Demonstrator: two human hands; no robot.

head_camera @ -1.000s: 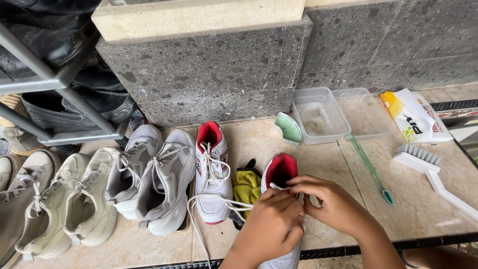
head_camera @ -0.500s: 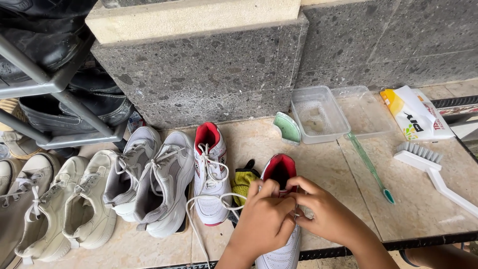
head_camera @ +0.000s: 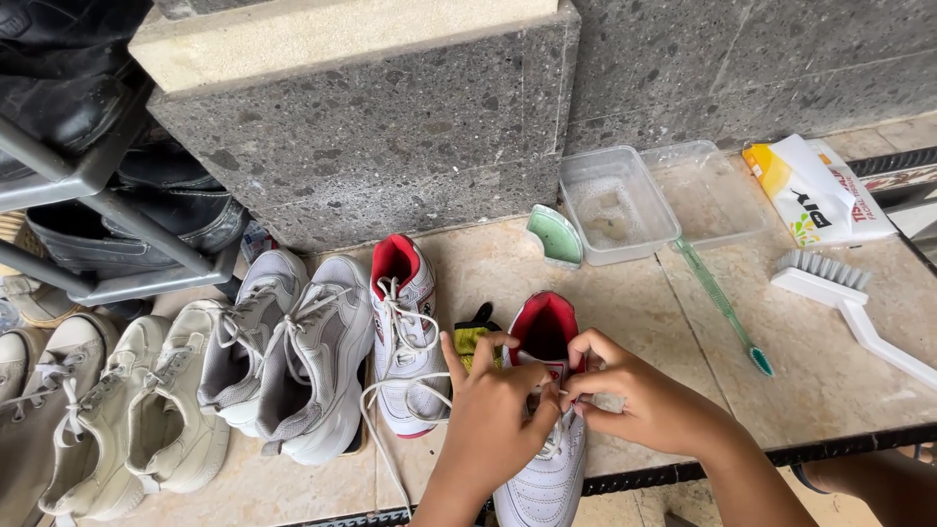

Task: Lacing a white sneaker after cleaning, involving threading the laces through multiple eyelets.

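Both hands working right on top of the white sneaker with the red lining (head_camera: 547, 429), sitting at the near edge of the tiled ledge (head_camera: 664, 293), toe pointing back toward the body and heel opening facing the stone wall (head_camera: 390, 156). Long axis running straight away from the camera, so lying dead centre between the two hands. Left hand (head_camera: 493, 415) curled narrow, fingertips pinching at the lace around the tongue, thumb sticking up. Right hand (head_camera: 634, 400) also closed tight, pinching the lace from the other side, knuckles almost touching the left. Neither hand nearer really, both meeting over the eyelets.

Matching sneaker (head_camera: 405, 342) lying just to the left, laces loose and trailing toward the near edge. Yellow-and-black cloth (head_camera: 475, 335) tucked between the two. Grey sneakers (head_camera: 298, 361) and cream ones (head_camera: 146, 410) lining up further left. Over on the right, well apart: green toothbrush (head_camera: 722, 307), white scrub brush (head_camera: 844, 298), clear plastic tub (head_camera: 615, 205), detergent pouch (head_camera: 815, 190).
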